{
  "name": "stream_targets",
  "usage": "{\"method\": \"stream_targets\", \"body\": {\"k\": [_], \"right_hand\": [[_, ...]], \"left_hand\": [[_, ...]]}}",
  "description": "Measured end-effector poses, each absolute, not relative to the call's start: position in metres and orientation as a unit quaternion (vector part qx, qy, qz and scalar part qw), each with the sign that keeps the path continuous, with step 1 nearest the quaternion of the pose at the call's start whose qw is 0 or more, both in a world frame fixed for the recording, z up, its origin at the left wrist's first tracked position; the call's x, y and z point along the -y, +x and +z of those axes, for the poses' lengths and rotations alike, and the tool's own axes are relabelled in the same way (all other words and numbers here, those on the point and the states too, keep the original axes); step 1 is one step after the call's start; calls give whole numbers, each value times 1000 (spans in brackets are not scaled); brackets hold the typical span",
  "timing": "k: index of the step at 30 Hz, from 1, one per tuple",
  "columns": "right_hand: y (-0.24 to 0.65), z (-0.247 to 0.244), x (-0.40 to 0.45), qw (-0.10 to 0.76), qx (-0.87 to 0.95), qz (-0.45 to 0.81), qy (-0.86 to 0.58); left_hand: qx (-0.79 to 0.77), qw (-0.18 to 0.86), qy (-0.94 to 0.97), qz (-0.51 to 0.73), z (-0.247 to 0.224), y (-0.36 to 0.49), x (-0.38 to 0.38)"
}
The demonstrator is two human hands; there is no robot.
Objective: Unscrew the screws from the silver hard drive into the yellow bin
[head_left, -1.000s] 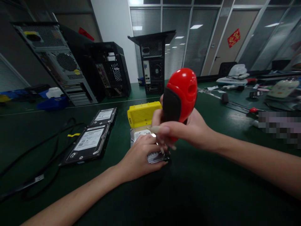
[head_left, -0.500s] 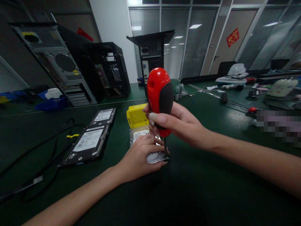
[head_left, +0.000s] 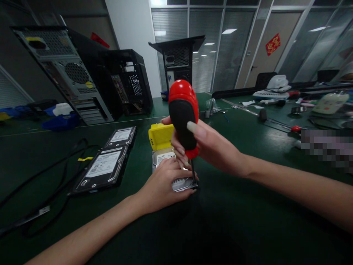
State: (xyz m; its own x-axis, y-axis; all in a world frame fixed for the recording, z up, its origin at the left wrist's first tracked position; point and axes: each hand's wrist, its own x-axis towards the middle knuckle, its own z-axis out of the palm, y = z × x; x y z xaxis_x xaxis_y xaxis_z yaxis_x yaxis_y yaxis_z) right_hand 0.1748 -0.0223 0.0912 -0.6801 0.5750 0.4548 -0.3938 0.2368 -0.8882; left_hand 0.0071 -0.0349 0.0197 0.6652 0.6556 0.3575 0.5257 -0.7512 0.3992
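My right hand [head_left: 212,149] is closed around the red and black handle of a screwdriver [head_left: 183,114]. The screwdriver stands almost upright, its shaft running down to the near right corner of a silver hard drive [head_left: 182,184]. Whether its tip sits in a screw is too small to tell. My left hand [head_left: 165,184] grips that hard drive flat on the table, thumb along the near edge and fingers across the top, hiding much of the label. Just behind the drive is a yellow plastic box [head_left: 161,136], partly covered by my right hand.
Two more hard drives [head_left: 106,165] lie to the left, beside black cables [head_left: 59,180]. Computer cases [head_left: 79,73] stand at the back left, and another case [head_left: 178,59] rises behind the screwdriver. Long screwdrivers [head_left: 278,123] and small items lie on the green table [head_left: 234,221] at right.
The screwdriver handle has turned and leans slightly further left. My right hand's thumb and fingers have shifted around it. My left hand and the hard drive stay in place.
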Motion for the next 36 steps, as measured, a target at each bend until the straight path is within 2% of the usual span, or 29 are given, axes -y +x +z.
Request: {"method": "stream_targets", "body": {"k": [6, 15, 23, 28, 36], "right_hand": [[175, 90, 19, 398, 698, 591, -74], [174, 92, 21, 451, 721, 514, -115], [175, 94, 25, 407, 707, 568, -110], [176, 91, 23, 375, 677, 631, -51], [174, 89, 20, 378, 697, 604, -83]], "left_hand": [[-328, 149, 902, 238, 22, 8, 36], [-342, 160, 896, 232, 26, 9, 37], [-347, 148, 898, 226, 26, 9, 36], [-332, 133, 904, 236, 23, 8, 35], [-337, 101, 906, 234, 19, 7, 35]]}}
